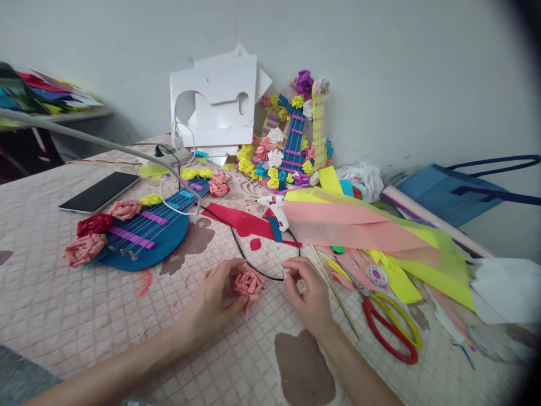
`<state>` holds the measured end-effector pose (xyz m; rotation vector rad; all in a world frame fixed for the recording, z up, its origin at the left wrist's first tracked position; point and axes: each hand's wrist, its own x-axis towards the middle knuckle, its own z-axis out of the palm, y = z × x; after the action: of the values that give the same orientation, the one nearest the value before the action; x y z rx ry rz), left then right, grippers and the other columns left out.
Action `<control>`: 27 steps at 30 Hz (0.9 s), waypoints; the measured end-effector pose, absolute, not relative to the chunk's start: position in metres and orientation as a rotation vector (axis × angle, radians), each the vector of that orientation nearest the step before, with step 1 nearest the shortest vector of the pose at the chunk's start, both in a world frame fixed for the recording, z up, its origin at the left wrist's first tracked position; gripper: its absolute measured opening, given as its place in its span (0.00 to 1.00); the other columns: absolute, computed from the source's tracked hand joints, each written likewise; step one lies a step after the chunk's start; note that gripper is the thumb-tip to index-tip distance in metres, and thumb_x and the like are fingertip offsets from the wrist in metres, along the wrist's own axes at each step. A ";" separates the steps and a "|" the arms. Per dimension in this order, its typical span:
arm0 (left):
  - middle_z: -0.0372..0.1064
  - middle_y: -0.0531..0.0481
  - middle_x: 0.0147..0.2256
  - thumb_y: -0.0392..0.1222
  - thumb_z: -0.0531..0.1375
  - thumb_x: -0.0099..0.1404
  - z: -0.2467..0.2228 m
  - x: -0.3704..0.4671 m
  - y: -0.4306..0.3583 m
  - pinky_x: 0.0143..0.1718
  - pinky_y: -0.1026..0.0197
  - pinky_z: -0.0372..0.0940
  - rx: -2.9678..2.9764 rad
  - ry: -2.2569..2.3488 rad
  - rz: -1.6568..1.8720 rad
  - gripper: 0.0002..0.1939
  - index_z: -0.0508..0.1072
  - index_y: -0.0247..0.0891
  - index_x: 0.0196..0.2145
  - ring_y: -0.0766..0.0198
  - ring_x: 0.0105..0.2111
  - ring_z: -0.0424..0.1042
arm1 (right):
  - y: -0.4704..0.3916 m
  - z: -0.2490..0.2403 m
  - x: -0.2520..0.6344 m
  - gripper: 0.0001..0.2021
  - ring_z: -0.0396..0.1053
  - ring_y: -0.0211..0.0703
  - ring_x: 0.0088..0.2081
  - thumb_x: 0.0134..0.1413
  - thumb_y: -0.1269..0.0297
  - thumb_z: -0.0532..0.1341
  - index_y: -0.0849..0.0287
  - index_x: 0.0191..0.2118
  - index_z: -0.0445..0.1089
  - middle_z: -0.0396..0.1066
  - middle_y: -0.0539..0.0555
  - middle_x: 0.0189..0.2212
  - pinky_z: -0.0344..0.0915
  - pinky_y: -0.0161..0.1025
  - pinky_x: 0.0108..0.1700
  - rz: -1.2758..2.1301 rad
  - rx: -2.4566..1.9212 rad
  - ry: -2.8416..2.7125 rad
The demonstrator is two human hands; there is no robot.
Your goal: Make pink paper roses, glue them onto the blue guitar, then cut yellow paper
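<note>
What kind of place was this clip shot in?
Probably a craft workspace, at home or in a small studio: a glue gun, scissors and a blue guitar shape trimmed with paper-like flowers share one table.

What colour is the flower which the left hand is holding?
The flower in the left hand is salmon pink; it shows best in the head view.

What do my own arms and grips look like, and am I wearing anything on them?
Both the left forearm and right forearm are bare where they show, without sleeves. The left grip and right grip are ungloved human hands; I see no watch, bracelet or ring.
</note>
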<state>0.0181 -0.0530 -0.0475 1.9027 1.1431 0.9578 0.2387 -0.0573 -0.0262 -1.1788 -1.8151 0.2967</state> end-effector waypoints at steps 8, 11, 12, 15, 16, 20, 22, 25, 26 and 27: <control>0.68 0.46 0.47 0.34 0.59 0.59 -0.049 0.018 -0.053 0.48 0.51 0.68 1.876 1.128 0.997 0.25 0.58 0.44 0.53 0.58 0.46 0.71 | -0.057 -0.024 0.235 0.10 0.67 0.37 0.31 0.56 0.76 0.53 0.58 0.40 0.66 0.67 0.53 0.35 0.65 0.34 0.32 0.302 -1.149 -1.848; 0.68 0.47 0.46 0.34 0.58 0.59 -0.046 0.019 -0.053 0.47 0.53 0.69 1.851 1.118 0.999 0.25 0.58 0.44 0.53 0.59 0.46 0.71 | -0.058 -0.024 0.234 0.10 0.67 0.37 0.31 0.56 0.77 0.53 0.58 0.40 0.67 0.67 0.53 0.35 0.65 0.34 0.32 0.303 -1.143 -1.851; 0.68 0.47 0.46 0.34 0.58 0.59 -0.045 0.019 -0.053 0.47 0.54 0.69 1.839 1.112 0.994 0.24 0.58 0.44 0.53 0.59 0.46 0.71 | -0.058 -0.024 0.234 0.10 0.66 0.37 0.31 0.56 0.77 0.53 0.58 0.40 0.67 0.67 0.53 0.35 0.65 0.34 0.32 0.302 -1.140 -1.852; 0.68 0.49 0.45 0.33 0.58 0.59 -0.040 0.021 -0.054 0.44 0.58 0.70 1.792 1.063 1.004 0.24 0.58 0.44 0.52 0.61 0.45 0.71 | -0.059 -0.025 0.234 0.10 0.67 0.37 0.32 0.56 0.77 0.53 0.57 0.40 0.67 0.67 0.53 0.34 0.65 0.35 0.32 0.302 -1.128 -1.858; 0.68 0.49 0.45 0.33 0.58 0.59 -0.039 0.021 -0.054 0.44 0.58 0.70 1.787 1.053 1.015 0.23 0.58 0.44 0.51 0.62 0.45 0.71 | -0.059 -0.026 0.234 0.10 0.67 0.38 0.32 0.57 0.77 0.53 0.57 0.40 0.67 0.67 0.54 0.34 0.65 0.35 0.33 0.302 -1.124 -1.861; 0.68 0.48 0.45 0.34 0.59 0.58 -0.036 0.020 -0.054 0.46 0.55 0.68 1.835 1.100 1.041 0.24 0.58 0.43 0.51 0.60 0.45 0.70 | -0.059 -0.026 0.234 0.10 0.68 0.39 0.35 0.57 0.76 0.53 0.57 0.40 0.67 0.68 0.54 0.35 0.66 0.36 0.34 0.300 -1.120 -1.860; 0.68 0.47 0.45 0.35 0.59 0.58 -0.035 0.019 -0.053 0.47 0.54 0.67 1.858 1.123 1.048 0.24 0.59 0.43 0.52 0.59 0.46 0.70 | -0.059 -0.025 0.233 0.10 0.68 0.39 0.35 0.57 0.76 0.53 0.57 0.40 0.67 0.68 0.54 0.35 0.66 0.36 0.34 0.296 -1.113 -1.853; 0.69 0.47 0.45 0.35 0.59 0.58 -0.036 0.018 -0.053 0.47 0.53 0.67 1.882 1.135 1.039 0.23 0.59 0.42 0.51 0.60 0.45 0.70 | -0.060 -0.024 0.231 0.10 0.67 0.39 0.34 0.56 0.76 0.54 0.57 0.40 0.67 0.68 0.54 0.35 0.66 0.36 0.34 0.286 -1.097 -1.852; 0.69 0.46 0.45 0.35 0.59 0.58 -0.036 0.018 -0.053 0.46 0.53 0.67 1.895 1.144 1.033 0.23 0.59 0.42 0.51 0.59 0.44 0.71 | -0.061 -0.023 0.230 0.10 0.67 0.39 0.35 0.56 0.76 0.54 0.57 0.41 0.67 0.68 0.54 0.35 0.66 0.37 0.35 0.286 -1.090 -1.861; 0.69 0.46 0.45 0.35 0.59 0.58 -0.037 0.018 -0.053 0.46 0.53 0.67 1.913 1.156 1.027 0.24 0.59 0.42 0.51 0.59 0.44 0.71 | -0.062 -0.023 0.230 0.10 0.67 0.40 0.37 0.56 0.75 0.55 0.57 0.42 0.67 0.68 0.54 0.36 0.66 0.38 0.37 0.289 -1.085 -1.876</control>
<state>0.0183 -0.0528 -0.0371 1.9133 1.1558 1.0268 0.2296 -0.0616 -0.0225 -1.0848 -1.8756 0.2887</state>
